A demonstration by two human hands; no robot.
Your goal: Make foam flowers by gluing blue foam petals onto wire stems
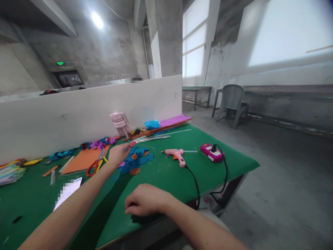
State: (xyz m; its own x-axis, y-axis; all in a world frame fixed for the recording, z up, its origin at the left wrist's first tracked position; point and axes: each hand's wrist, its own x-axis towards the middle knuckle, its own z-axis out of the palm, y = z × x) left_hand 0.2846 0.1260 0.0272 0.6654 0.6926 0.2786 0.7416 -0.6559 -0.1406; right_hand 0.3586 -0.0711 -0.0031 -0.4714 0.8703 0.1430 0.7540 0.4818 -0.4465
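Note:
My left hand [119,155] reaches out over the table, its fingertips pinched on a small red piece [133,143], perhaps paper or foam. Right below it lies a loose pile of blue pieces [142,159] with a few brown and purple ones among them. Near the front edge rests my right hand [145,200], its fingers curled closed and nothing visible in them. A pink hot glue gun [177,155] lies on its side right of the pile, with a clear glue stick in its back. Scissors [96,163] with red and yellow handles lie beside my left forearm.
An orange sheet [82,160], a phone [68,192] and bundled coloured strips [11,172] are on the left. A pink bottle [119,123] stands by the white partition [65,118]. The glue gun's cord hangs over the front edge; a magenta power box [212,152] sits at right.

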